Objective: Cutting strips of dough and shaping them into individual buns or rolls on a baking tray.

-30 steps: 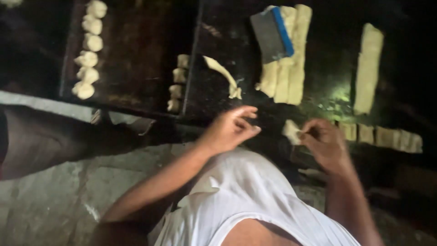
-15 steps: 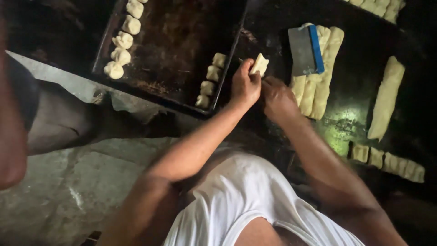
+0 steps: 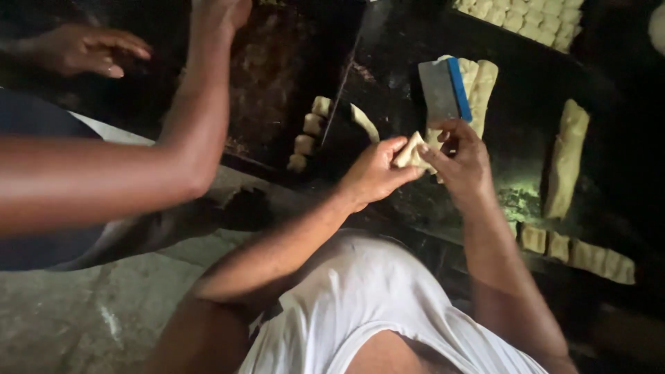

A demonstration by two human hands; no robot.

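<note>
Both hands have drawn back from the tray [image 3: 277, 90]; left hand [image 3: 374, 173] and right hand [image 3: 460, 163] grip clenched on the dough piece [image 3: 410, 152], scraper [image 3: 443, 86] at twelve o'clock.

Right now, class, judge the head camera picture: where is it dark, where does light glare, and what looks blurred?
Head view: dim overall, the black worktop swallowing detail; a greenish shine glares on it near the long dough strip; a co-worker's forearm at the left edge is soft and smeared; the left hand and right hand, pinching a dough piece, are fairly sharp.
</note>
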